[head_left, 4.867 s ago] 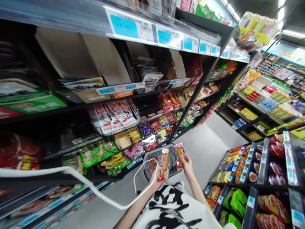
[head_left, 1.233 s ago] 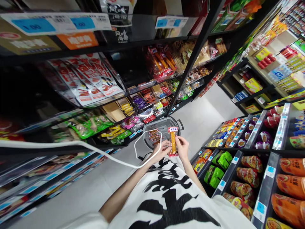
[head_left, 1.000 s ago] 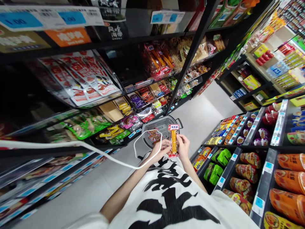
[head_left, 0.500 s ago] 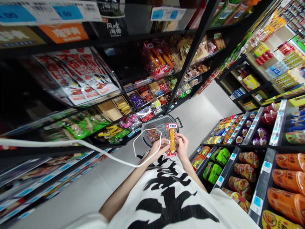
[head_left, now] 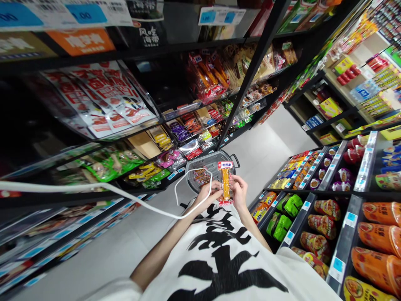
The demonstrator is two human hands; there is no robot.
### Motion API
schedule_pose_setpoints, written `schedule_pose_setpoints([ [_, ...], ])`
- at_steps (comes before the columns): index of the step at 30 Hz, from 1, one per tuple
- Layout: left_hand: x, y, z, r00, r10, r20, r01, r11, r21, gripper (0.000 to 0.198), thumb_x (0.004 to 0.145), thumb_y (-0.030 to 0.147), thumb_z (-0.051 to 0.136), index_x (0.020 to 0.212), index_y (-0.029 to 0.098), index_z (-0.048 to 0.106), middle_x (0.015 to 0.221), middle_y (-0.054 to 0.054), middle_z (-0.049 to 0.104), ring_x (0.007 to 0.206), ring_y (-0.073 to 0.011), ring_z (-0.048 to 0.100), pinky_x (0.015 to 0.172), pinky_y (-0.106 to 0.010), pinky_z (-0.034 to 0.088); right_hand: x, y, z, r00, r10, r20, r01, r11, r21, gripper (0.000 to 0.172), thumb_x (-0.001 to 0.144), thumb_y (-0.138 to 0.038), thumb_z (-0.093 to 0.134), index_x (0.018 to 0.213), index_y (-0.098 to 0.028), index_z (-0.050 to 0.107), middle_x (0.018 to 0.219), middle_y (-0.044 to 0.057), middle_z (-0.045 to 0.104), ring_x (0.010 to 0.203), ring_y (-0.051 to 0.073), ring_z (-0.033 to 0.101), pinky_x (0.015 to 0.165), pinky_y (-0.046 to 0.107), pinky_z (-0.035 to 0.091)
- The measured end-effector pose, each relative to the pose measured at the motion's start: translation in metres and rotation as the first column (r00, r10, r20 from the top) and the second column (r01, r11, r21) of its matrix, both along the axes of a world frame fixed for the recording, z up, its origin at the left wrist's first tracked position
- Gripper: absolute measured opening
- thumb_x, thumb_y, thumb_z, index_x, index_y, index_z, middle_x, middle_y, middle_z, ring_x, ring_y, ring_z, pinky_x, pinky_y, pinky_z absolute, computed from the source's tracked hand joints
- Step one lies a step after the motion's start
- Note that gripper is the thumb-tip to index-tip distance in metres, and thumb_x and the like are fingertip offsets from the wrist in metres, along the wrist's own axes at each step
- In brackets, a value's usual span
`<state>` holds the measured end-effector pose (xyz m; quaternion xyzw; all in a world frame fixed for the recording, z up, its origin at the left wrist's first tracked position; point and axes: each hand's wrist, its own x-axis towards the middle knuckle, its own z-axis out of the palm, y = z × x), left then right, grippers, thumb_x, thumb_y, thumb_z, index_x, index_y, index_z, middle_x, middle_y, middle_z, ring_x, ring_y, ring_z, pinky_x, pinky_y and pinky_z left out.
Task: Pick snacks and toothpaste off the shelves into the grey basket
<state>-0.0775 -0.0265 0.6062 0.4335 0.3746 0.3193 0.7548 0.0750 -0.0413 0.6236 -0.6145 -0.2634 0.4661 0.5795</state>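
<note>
Between my hands is a snack packet (head_left: 226, 184), a clear wrapper with red-and-white ends around a long orange-brown strip. It stands roughly upright in view with its printed end away from me. My left hand (head_left: 210, 195) is closed on its left edge. The fingers of my right hand (head_left: 239, 190) pinch its right edge. Just beyond and below the packet is a grey shopping basket (head_left: 210, 160), with another packaged snack (head_left: 202, 176) lying inside at the left. A white cable (head_left: 131, 200) loops across the view in front of my left hand and the basket.
Dark shelves (head_left: 134, 139) of bagged snacks rise on the left, behind a black upright post (head_left: 250, 71). On the right, shelf bins hold green packs (head_left: 283, 215) and orange noodle cups (head_left: 380, 236). Pale floor (head_left: 266, 138) runs along the aisle between them.
The packet and both hands stay almost where they were, with only a very slight shift. The basket and the shelves look the same.
</note>
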Motion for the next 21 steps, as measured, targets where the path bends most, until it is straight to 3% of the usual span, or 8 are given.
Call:
schedule_pose_setpoints([
  [4,0.000,0.000,-0.001,1.000,-0.003,-0.011,0.003,1.000,-0.008,0.031,0.081,0.040,0.073,0.095,0.017,0.059,0.089,-0.004,0.067,0.068,-0.0150,0.065,0.061,-0.025,0.051,0.000,0.000,0.003,0.999,0.032,0.024,-0.033,0.999,0.043,0.032,0.063,-0.023,0.055,0.088,-0.019,0.073,0.092,0.005,0.074,0.082,0.022,0.065,0.072,0.031,0.051],
  [10,0.000,0.001,-0.001,0.999,0.018,-0.030,-0.019,1.000,-0.010,0.030,0.079,0.038,0.073,0.095,0.016,0.059,0.091,-0.004,0.067,0.071,-0.0156,0.064,0.063,-0.025,0.050,0.001,0.000,0.005,0.999,0.051,0.003,-0.052,0.994,0.099,0.031,0.060,-0.018,0.059,0.088,-0.020,0.073,0.089,0.002,0.072,0.085,0.021,0.063,0.077,0.031,0.050],
  [13,-0.001,0.002,-0.004,0.998,0.058,-0.017,-0.058,0.998,-0.009,0.023,0.081,0.034,0.068,0.095,0.017,0.061,0.087,-0.003,0.068,0.073,-0.0158,0.063,0.068,-0.026,0.049,-0.001,0.001,0.005,0.978,0.121,-0.172,-0.102,0.988,0.115,0.028,0.064,-0.021,0.060,0.088,-0.020,0.073,0.089,0.003,0.070,0.085,0.022,0.062,0.071,0.029,0.049],
  [17,-0.004,0.004,-0.005,0.989,0.148,0.019,-0.148,0.989,-0.026,0.018,0.082,0.030,0.062,0.094,0.017,0.065,0.084,-0.002,0.067,0.075,-0.0157,0.061,0.075,-0.026,0.048,-0.007,0.003,0.007,0.891,0.233,-0.391,-0.210,0.973,0.100,0.023,0.077,-0.029,0.062,0.095,-0.020,0.072,0.096,0.006,0.071,0.087,0.022,0.062,0.071,0.031,0.050],
  [21,-0.002,0.001,-0.005,0.991,0.088,0.102,-0.073,0.987,-0.141,0.023,0.084,0.035,0.063,0.096,0.016,0.067,0.066,0.002,0.057,0.055,-0.0101,0.049,0.057,-0.022,0.040,-0.013,0.001,0.006,0.838,0.294,-0.459,-0.289,0.954,0.082,0.025,0.083,-0.036,0.068,0.104,-0.021,0.070,0.101,0.006,0.071,0.088,0.021,0.063,0.078,0.032,0.051],
])
